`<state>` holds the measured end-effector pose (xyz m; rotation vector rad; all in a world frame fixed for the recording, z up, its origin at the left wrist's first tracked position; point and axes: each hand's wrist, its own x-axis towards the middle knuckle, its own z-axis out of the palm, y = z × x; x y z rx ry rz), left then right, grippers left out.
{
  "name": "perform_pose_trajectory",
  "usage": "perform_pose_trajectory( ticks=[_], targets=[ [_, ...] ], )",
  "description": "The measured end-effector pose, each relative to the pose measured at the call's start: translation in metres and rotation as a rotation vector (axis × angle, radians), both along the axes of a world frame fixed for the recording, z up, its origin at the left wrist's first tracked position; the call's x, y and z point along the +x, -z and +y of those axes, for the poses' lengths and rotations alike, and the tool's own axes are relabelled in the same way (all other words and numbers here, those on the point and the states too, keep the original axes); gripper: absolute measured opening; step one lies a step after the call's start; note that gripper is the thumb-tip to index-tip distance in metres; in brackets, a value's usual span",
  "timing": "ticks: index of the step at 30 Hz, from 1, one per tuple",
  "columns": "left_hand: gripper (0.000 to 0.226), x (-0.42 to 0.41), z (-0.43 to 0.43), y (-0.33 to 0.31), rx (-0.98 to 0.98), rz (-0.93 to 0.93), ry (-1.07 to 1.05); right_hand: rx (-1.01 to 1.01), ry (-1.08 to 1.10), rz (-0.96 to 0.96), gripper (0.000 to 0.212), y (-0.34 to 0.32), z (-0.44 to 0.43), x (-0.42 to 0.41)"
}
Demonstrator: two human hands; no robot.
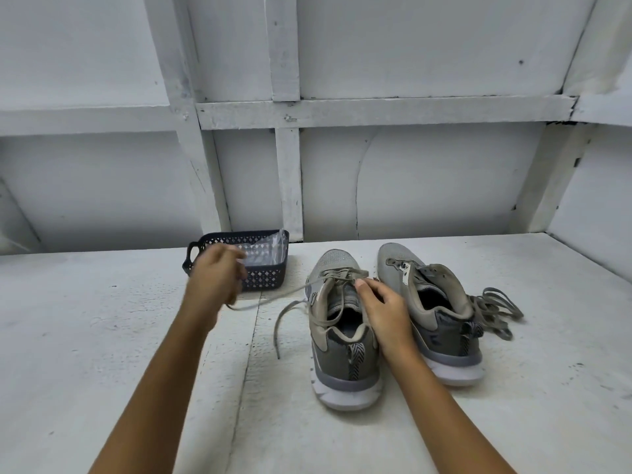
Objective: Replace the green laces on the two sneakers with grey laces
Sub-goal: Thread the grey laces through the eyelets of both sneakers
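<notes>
Two grey sneakers stand side by side on a white surface, toes away from me. The left sneaker (pixel 342 323) still carries a dull greenish lace (pixel 294 289) in its upper eyelets. My left hand (pixel 215 278) pinches one end of that lace and holds it stretched out to the left. A second loose end (pixel 284 323) trails on the surface. My right hand (pixel 383 309) rests on the left sneaker's tongue and collar, fingers curled over it. The right sneaker (pixel 431 302) has no lace. A loose greenish lace (pixel 496 313) lies heaped to its right.
A dark perforated plastic basket (pixel 266 275) holding a clear plastic bag (pixel 263 251) stands behind my left hand, near the white panelled wall (pixel 342 165). The white surface (pixel 102 336) stretches left and toward me.
</notes>
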<state>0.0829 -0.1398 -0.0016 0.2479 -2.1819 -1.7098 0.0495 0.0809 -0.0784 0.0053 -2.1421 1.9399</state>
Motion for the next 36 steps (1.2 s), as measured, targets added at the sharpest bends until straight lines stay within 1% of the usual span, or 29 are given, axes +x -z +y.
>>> perform_pose_trajectory(
  ticks=[1,2,3,4,6,8,10,12,14,17,19,20,21,24,28,29,30,34,36],
  targets=[
    [0.018,0.000,0.010,0.002,-0.237,-0.045,0.046,-0.006,0.000,0.000,0.028,0.000,0.000,-0.001],
    [0.025,-0.003,0.021,0.005,-0.463,-0.055,0.101,-0.009,-0.001,0.001,0.027,0.001,0.000,-0.001],
    [0.032,-0.006,0.033,0.007,-0.634,-0.046,0.151,-0.013,0.001,-0.001,0.027,0.001,0.000,-0.001],
    [0.036,-0.009,0.047,0.008,-0.743,-0.028,0.189,-0.015,0.002,-0.004,0.027,0.002,-0.001,-0.001],
    [0.038,-0.015,0.073,0.008,-0.894,0.020,0.237,-0.019,0.000,-0.010,0.024,0.002,-0.001,-0.002],
    [0.038,-0.023,0.095,0.011,-1.057,-0.009,0.260,-0.026,-0.011,-0.002,0.014,0.001,-0.001,-0.001],
    [0.037,-0.032,0.107,0.016,-1.174,-0.065,0.274,-0.026,-0.017,0.009,0.012,0.000,-0.001,0.000],
    [0.033,-0.039,0.108,0.021,-1.174,-0.065,0.286,-0.025,-0.016,0.013,0.014,0.000,-0.001,0.001],
    [0.030,-0.040,0.103,0.023,-1.065,-0.012,0.279,-0.019,-0.015,0.005,0.015,0.001,-0.001,0.000],
    [0.022,-0.033,0.093,0.015,-0.740,0.050,0.306,-0.013,0.005,-0.013,0.024,0.001,-0.001,-0.002],
    [0.017,-0.021,0.083,0.005,-0.480,0.039,0.368,-0.017,0.009,-0.010,0.025,0.001,-0.001,-0.002],
    [0.017,-0.015,0.077,0.000,-0.392,0.029,0.396,-0.018,0.010,-0.010,0.026,0.001,-0.001,-0.002],
    [0.018,-0.009,0.071,-0.004,-0.353,0.014,0.428,-0.018,0.012,-0.012,0.027,0.002,-0.001,-0.002],
    [0.019,0.005,0.064,-0.010,-0.338,-0.035,0.535,0.002,0.018,-0.012,0.029,0.003,0.000,-0.002],
    [0.019,0.012,0.062,-0.010,-0.243,-0.102,0.622,0.008,0.016,-0.007,0.029,0.001,-0.001,-0.002],
    [0.019,0.014,0.062,-0.010,-0.264,-0.120,0.652,0.007,0.020,-0.008,0.028,0.001,-0.001,-0.002],
    [0.020,0.015,0.062,-0.009,-0.329,-0.138,0.680,0.006,0.024,-0.010,0.028,0.001,-0.001,-0.002],
    [0.029,0.017,0.065,-0.005,-0.737,-0.222,0.718,-0.001,0.025,-0.016,0.028,-0.001,0.000,-0.002],
    [0.035,0.018,0.067,-0.004,-0.909,-0.178,0.694,0.002,0.028,-0.015,0.028,-0.001,0.000,-0.002]
  ],
)
